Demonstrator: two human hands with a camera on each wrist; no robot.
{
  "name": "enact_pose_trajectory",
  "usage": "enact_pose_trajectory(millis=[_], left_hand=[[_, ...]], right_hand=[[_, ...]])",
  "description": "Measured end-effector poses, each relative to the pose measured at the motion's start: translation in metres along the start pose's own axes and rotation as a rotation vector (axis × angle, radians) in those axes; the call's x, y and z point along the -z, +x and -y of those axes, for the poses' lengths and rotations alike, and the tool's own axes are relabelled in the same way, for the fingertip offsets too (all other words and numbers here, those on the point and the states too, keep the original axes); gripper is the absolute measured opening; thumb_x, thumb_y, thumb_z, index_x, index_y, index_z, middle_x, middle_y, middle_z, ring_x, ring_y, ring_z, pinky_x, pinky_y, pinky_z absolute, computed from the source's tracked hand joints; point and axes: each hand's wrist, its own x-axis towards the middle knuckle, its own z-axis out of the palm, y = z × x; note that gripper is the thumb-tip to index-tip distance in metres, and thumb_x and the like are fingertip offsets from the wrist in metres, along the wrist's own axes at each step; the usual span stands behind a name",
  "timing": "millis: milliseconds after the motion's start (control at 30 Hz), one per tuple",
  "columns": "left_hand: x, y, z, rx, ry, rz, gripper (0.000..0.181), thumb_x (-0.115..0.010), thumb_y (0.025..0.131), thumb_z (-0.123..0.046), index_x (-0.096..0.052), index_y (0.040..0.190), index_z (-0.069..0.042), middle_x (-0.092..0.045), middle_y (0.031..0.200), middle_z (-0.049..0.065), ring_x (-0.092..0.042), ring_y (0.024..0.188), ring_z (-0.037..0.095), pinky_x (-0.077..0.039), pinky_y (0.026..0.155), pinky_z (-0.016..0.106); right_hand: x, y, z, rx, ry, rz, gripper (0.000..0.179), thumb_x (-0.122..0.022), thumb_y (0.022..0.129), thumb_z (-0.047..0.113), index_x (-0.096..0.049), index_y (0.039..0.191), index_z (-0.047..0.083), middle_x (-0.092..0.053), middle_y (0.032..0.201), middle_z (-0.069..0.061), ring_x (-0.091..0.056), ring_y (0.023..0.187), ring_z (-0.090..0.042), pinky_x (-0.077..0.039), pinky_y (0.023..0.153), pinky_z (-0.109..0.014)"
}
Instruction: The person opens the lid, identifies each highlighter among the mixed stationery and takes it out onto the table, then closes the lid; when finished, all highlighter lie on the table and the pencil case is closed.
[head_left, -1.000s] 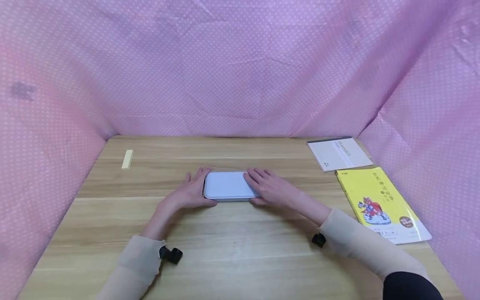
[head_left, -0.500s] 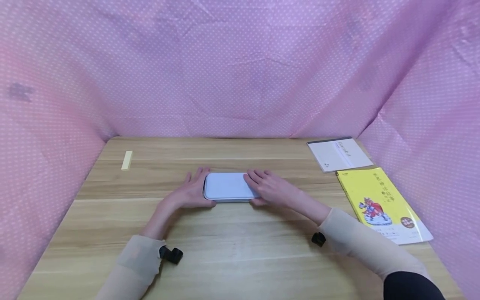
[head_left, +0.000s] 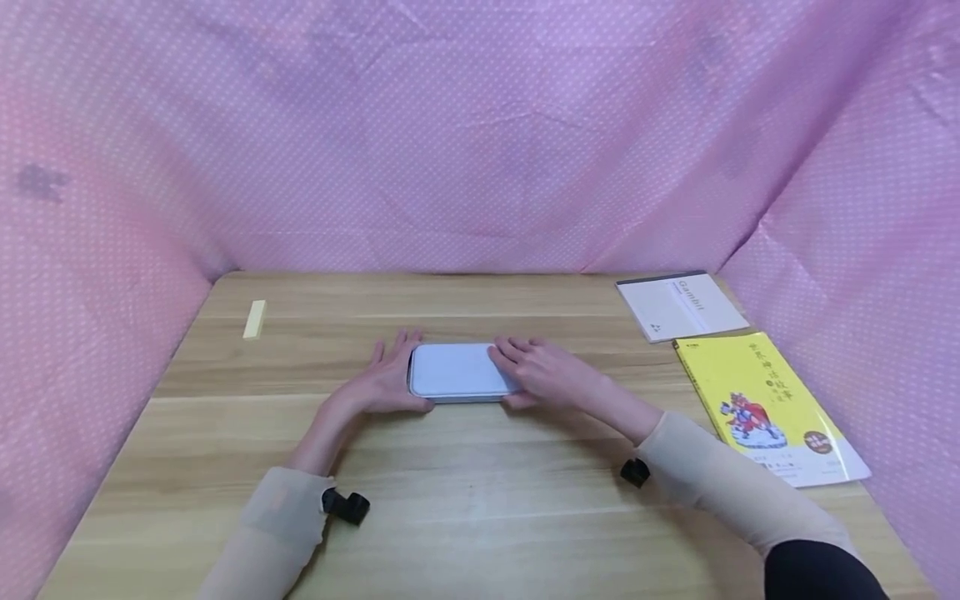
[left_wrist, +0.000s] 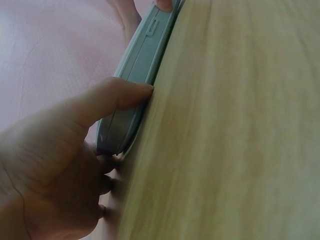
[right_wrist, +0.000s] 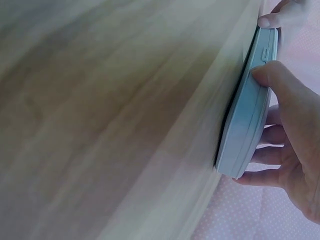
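Observation:
A pale blue, flat, round-cornered case (head_left: 459, 371) lies on the wooden table between both hands, its lid down. In the right wrist view the front wall of the case (right_wrist: 243, 127) bears a small latch. My left hand (head_left: 386, 383) grips the case's left end, thumb along the front wall and fingers behind the corner; the left wrist view shows the left thumb (left_wrist: 131, 94) low against that wall. From the other end my right hand (head_left: 546, 375) holds the case, its fingers over the lid and its thumb at the front.
A pale yellow strip-shaped block (head_left: 255, 319) lies at the table's far left. On the right sit a white notebook (head_left: 681, 307) marked "Gambit" and a yellow book (head_left: 753, 392), beside the right forearm. Pink dotted cloth (head_left: 480, 150) hangs behind the table and at its sides.

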Motion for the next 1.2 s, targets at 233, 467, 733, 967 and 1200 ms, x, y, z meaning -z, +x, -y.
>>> enact_pose_trajectory(millis=[233,467,733,967,1200], left_hand=[[0.000,0.001,-0.004,0.013,0.001,0.012,0.116,-0.084,0.075,-0.039,-0.017,0.160,0.002,-0.006,0.173,0.023,0.003,0.161,0.044,0.007,0.129,0.064],[0.001,0.006,-0.008,0.000,-0.003,0.022,0.114,-0.083,0.075,-0.039,-0.018,0.160,0.000,-0.005,0.174,0.021,0.004,0.162,0.042,0.007,0.130,0.063],[0.003,0.005,-0.004,0.009,0.017,0.005,0.113,-0.085,0.073,-0.039,-0.022,0.158,0.002,-0.008,0.173,0.023,0.000,0.161,0.044,0.004,0.129,0.065],[0.004,0.004,-0.004,0.027,0.022,0.013,0.115,-0.086,0.073,-0.038,-0.021,0.159,0.002,-0.009,0.173,0.024,-0.001,0.161,0.045,0.004,0.129,0.066],[0.006,0.004,-0.004,0.042,0.032,0.027,0.114,-0.087,0.072,-0.043,-0.025,0.158,0.000,-0.011,0.172,0.026,-0.001,0.160,0.047,0.004,0.128,0.068]], right_hand=[[0.001,-0.001,-0.001,0.017,0.001,-0.014,0.078,-0.061,0.096,0.056,-0.050,0.146,-0.003,-0.060,0.145,-0.022,-0.065,0.127,-0.034,-0.060,0.098,-0.047],[0.003,-0.006,-0.006,0.020,-0.017,-0.040,0.075,-0.063,0.095,0.055,-0.052,0.142,-0.002,-0.063,0.140,-0.020,-0.068,0.120,-0.032,-0.062,0.092,-0.046],[0.007,0.001,-0.010,0.027,0.090,-0.003,0.076,-0.065,0.095,0.054,-0.051,0.145,-0.001,-0.062,0.144,-0.020,-0.068,0.122,-0.034,-0.063,0.093,-0.045],[0.007,0.003,-0.015,0.026,0.173,0.024,0.080,-0.067,0.093,0.056,-0.050,0.149,0.000,-0.058,0.148,-0.023,-0.071,0.118,-0.036,-0.063,0.092,-0.044],[0.010,0.005,-0.018,-0.049,0.323,0.068,0.079,-0.073,0.090,0.051,-0.052,0.150,0.005,-0.056,0.151,-0.020,-0.074,0.111,-0.033,-0.061,0.097,-0.044]])
